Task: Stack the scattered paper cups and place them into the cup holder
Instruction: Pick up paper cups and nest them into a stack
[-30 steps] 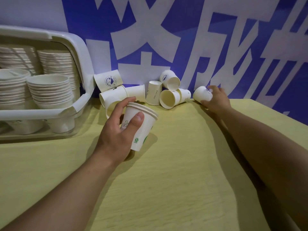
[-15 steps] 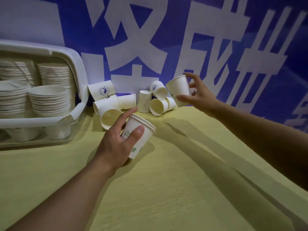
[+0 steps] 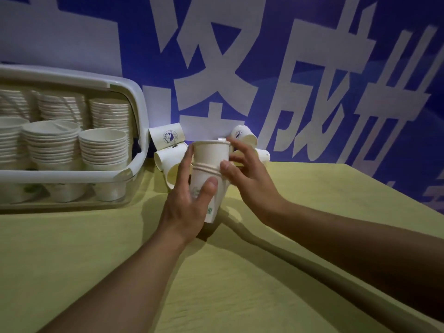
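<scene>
A blue wall [image 3: 312, 32] with large white characters fills the background. Below it a yellow-green bench [image 3: 228, 284] spreads across the lower picture, its far right edge running along the wall.

At the left, on the bench, stands the holder [image 3: 140, 131], a white frame with rounded corners and a clear lower part. Inside it, several tall stacks of white cups [image 3: 103, 150] stand upright in two rows, rims up; the front row is lower in the picture than the back row.

Two bare forearms reach in from the bottom, the left from the lower left and the right from the right edge. They meet just above the bench near the middle.

Against the wall, between the holder and the hands, lies a heap [image 3: 168, 150] of loose paper cups on their sides, touching one another. One with a round blue mark [image 3: 168, 137] leans just beside the holder's corner; another [image 3: 242, 134] pokes up behind the right hand. The hands hide part of the heap.

The left hand [image 3: 187, 200] wraps a short stack [image 3: 209, 186] of nested cups, thumb across the front and fingers round the far side. The stack is upright, slightly tilted, held above the bench in front of the heap.

The right hand [image 3: 247, 171] pinches a single cup [image 3: 211, 152] near its rim, thumb in front and fingers behind. This cup sits partly down in the top of the stack, with its rim well clear of the ringed rims below.
</scene>
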The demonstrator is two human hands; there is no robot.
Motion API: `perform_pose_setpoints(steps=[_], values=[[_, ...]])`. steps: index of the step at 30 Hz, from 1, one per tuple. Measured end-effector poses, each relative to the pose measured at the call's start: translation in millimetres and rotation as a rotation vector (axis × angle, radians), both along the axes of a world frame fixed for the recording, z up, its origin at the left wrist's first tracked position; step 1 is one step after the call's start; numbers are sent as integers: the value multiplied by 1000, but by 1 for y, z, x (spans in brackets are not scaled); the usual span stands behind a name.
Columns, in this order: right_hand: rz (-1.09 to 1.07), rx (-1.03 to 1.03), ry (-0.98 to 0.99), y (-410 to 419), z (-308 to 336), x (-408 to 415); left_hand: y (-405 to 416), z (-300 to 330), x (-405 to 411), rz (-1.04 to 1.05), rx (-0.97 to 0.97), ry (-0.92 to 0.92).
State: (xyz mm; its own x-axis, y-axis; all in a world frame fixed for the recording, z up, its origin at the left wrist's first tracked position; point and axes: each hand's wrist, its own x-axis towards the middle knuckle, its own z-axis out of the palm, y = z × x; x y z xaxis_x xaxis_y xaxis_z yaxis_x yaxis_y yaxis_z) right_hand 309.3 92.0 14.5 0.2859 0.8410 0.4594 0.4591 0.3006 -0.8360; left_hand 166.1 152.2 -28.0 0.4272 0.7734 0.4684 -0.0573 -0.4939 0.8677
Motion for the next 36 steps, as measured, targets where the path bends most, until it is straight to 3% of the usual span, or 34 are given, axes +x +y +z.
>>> perform_pose_setpoints(steps=[6, 10, 14, 18, 22, 27, 36], values=[[-96, 11, -158, 22, -12, 9, 9, -3, 5, 194, -69, -91], [-358, 61, -224, 56, 0, 42, 11, -4, 6, 223, -99, -101], [-657, -41, -420, 98, 9, 86, 13, -5, 6, 188, -121, -106], [-750, -125, -401, 124, 15, 114, 13, -5, 6, 170, -126, -118], [-718, -149, -325, 135, 12, 123, 12, -5, 5, 163, -116, -120], [-724, 39, -273, 119, 19, 112, 12, -5, 4, 153, -106, -101], [-128, 142, 113, 11, 17, 25, 5, -4, 3, -55, -72, -47]])
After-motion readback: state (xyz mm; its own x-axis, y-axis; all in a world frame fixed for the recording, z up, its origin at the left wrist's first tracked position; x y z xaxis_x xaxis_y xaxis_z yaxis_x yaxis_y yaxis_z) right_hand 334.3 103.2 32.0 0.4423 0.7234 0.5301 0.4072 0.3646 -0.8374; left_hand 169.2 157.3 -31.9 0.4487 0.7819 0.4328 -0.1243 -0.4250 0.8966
